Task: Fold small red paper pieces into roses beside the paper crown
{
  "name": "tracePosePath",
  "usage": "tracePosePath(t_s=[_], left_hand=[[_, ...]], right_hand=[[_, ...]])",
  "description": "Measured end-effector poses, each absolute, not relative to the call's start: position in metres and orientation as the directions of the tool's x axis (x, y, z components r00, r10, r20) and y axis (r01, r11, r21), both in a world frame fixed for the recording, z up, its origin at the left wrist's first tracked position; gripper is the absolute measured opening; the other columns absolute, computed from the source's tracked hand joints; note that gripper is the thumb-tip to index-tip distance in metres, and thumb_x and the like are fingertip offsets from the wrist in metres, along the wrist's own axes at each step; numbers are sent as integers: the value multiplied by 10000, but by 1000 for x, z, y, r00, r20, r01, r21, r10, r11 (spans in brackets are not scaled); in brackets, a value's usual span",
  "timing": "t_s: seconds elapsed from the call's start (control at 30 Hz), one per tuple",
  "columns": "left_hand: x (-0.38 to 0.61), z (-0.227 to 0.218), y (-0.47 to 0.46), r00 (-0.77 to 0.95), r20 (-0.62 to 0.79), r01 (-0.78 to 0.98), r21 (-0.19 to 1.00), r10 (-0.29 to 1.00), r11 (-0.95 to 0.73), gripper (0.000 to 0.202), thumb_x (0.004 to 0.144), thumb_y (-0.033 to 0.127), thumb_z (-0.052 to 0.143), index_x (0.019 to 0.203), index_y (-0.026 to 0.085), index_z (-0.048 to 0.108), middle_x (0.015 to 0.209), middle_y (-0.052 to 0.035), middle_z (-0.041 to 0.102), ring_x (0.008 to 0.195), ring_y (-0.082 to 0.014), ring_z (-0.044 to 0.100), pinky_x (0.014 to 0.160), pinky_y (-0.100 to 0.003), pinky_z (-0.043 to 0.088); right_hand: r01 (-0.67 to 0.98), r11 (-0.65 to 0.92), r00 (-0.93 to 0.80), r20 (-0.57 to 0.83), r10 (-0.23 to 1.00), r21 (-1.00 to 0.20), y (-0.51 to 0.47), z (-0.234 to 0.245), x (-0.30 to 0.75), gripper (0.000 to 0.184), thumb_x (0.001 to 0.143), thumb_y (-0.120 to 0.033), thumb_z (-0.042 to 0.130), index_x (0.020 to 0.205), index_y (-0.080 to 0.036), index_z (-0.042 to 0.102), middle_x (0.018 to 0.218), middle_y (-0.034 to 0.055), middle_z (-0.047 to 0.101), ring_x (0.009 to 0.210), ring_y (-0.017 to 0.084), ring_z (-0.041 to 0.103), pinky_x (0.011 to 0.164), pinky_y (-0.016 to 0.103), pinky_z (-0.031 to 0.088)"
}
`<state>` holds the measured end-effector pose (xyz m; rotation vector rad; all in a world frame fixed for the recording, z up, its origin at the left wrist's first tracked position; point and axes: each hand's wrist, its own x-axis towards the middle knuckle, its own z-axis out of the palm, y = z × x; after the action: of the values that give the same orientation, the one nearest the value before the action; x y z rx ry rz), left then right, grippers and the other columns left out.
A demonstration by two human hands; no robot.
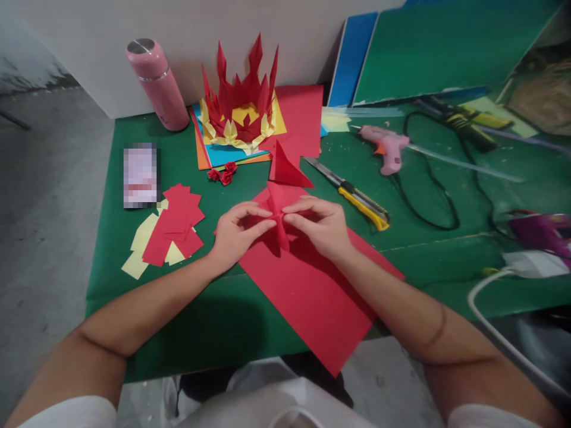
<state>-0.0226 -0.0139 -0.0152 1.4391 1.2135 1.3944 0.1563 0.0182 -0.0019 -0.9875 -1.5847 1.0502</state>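
Observation:
A folded red paper piece (279,215) is pinched between both my hands over the green table (134,279). My left hand (236,229) grips its left side with fingers closed. From the other side, my right hand (323,224) pinches it with thumb and fingertips. Under them lies a large red paper sheet (307,291), reaching past the table's front edge. Just behind stands a folded red triangle (285,168).
A red and yellow paper crown (241,113) sits on coloured sheets at the back, beside a pink bottle (158,83). Cut red and yellow squares (172,229) and a phone (140,175) lie left. A yellow utility knife (357,196), pink glue gun (388,148) and cables lie right.

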Motion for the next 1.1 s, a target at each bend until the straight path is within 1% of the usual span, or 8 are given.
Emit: tracePosePath(t_s=[0.13, 0.27, 0.37, 0.43, 0.53, 0.67, 0.83, 1.1], left_hand=[[-25, -13, -13, -86, 348, 243, 916, 933, -319, 106, 744, 331, 773, 760, 238, 725, 1013, -50, 654, 981, -173, 636, 869, -351, 532], [-24, -8, -16, -22, 427, 298, 866, 904, -402, 26, 789, 217, 717, 787, 229, 693, 842, -15, 683, 837, -140, 649, 814, -317, 536], [-22, -4, -19, 10, 443, 268, 862, 896, -429, 50, 795, 174, 693, 789, 214, 663, 795, -4, 705, 778, -128, 658, 762, -285, 536], [-21, -3, -20, 5, 433, 259, 870, 901, -420, 57, 790, 168, 694, 781, 210, 657, 798, -7, 711, 768, -126, 662, 749, -278, 534], [-21, -3, -20, -2, 403, 259, 884, 915, -389, 44, 799, 189, 681, 771, 211, 656, 788, -13, 710, 758, -134, 660, 747, -290, 531], [-21, -3, -19, 7, 393, 280, 882, 920, -379, 34, 803, 216, 663, 770, 216, 657, 778, -14, 706, 751, -145, 652, 744, -306, 524], [-21, -2, -19, 19, 430, 310, 856, 903, -414, 52, 789, 180, 648, 755, 219, 641, 750, -5, 690, 719, -137, 629, 710, -294, 508], [-19, -2, -21, 50, 448, 299, 846, 893, -441, 58, 779, 180, 649, 735, 214, 635, 727, -1, 689, 718, -135, 635, 702, -281, 506]], right_hand=[[145, 305, -236, 267, 934, -941, 17, -2, 156, 81, 739, -333, 783, 770, -261, 765, 738, 6, 736, 710, 162, 670, 760, 336, 561], [174, 340, -255, 291, 922, -924, 17, -4, 157, 64, 751, -338, 775, 765, -276, 764, 745, 7, 716, 855, 194, 661, 860, 378, 531], [195, 380, -265, 324, 908, -904, 18, -5, 157, 62, 755, -339, 773, 776, -281, 766, 928, 29, 691, 1019, 218, 618, 914, 401, 505], [216, 419, -273, 357, 893, -882, 19, -6, 158, 57, 759, -337, 770, 782, -285, 765, 1064, 38, 646, 1067, 225, 590, 949, 424, 484], [260, 486, -274, 419, 866, -834, 19, -5, 158, 32, 757, -317, 771, 772, -290, 759, 1133, 41, 611, 1106, 241, 557, 994, 456, 447], [282, 510, -329, 417, 847, -813, 18, -1, 157, 18, 800, -280, 723, 808, -282, 739, 1011, 40, 656, 1010, 225, 604, 964, 450, 465], [243, 541, -374, 437, 818, -805, 16, 2, 155, 42, 820, -240, 672, 786, -257, 690, 847, 24, 712, 852, 195, 653, 879, 403, 508], [204, 556, -411, 445, 796, -806, 14, 2, 153, 58, 813, -213, 642, 759, -234, 649, 805, 23, 723, 777, 173, 667, 786, 353, 530]])
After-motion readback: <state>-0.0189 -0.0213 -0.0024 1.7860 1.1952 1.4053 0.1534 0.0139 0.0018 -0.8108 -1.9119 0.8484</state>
